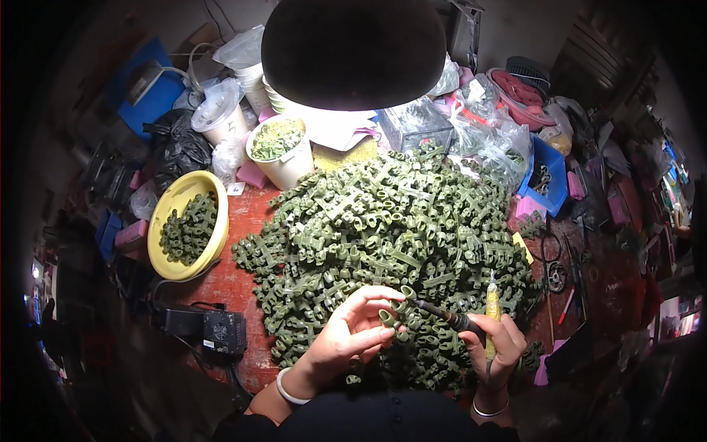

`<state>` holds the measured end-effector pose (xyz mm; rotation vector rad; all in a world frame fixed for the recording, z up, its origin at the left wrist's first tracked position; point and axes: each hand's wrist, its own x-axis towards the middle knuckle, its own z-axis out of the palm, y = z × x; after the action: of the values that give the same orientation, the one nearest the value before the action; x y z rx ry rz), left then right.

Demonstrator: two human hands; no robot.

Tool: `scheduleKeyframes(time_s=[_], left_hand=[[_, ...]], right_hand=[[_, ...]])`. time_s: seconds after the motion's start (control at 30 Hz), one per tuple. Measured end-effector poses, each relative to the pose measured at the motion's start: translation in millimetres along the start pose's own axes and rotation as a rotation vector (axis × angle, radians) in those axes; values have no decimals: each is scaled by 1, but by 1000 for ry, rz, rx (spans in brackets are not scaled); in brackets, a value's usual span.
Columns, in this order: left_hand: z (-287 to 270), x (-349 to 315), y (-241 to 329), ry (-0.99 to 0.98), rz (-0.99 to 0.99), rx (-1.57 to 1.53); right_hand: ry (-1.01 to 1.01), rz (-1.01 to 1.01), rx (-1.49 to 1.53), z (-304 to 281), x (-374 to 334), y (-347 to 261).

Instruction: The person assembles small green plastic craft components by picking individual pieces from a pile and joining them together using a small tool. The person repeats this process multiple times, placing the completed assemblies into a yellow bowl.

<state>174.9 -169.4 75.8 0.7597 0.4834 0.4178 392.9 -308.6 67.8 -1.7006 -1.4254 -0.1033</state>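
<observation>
My left hand (346,335) pinches a small green moulded piece (388,318) with ring-like openings between thumb and fingers. In my right hand (498,343) is a dark pen-shaped tool (458,321), gripped by thumb and fingers. Its thin tip points left and meets or nearly meets the green piece; contact cannot be made out. A second tool with a yellow wrapped handle (493,309) stands upright among the right hand's fingers, its pale tip upward. Beneath and beyond both hands spreads a large heap of similar green pieces (368,221).
Left of the heap, a yellow basin (155,239) holds more green pieces. A white bucket (289,171) of green scraps stands behind. A black power unit (223,333) with cables lies left on the red table (250,210). At right are a blue bin (557,180) and plastic bags (497,147). A dark lamp head (353,55) hangs above.
</observation>
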Motion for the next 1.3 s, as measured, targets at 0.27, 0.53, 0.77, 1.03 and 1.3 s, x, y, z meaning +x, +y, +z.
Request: scheduleKeyframes(time_s=[0.27, 0.53, 0.77, 1.03, 1.3], left_hand=[[1, 0, 1, -5, -8, 12], [0, 0, 1, -18, -6, -11], [0, 0, 1, -10, -1, -2], [-1, 1, -1, -23, -1, -12], [-2, 1, -3, -22, -6, -9]], right_hand=[[-8, 3, 1, 1, 0, 1], [-1, -1, -3, 1, 0, 1], [0, 4, 5, 1, 0, 1], [0, -2, 7, 1, 0, 2], [0, -11, -8, 0, 1, 2]])
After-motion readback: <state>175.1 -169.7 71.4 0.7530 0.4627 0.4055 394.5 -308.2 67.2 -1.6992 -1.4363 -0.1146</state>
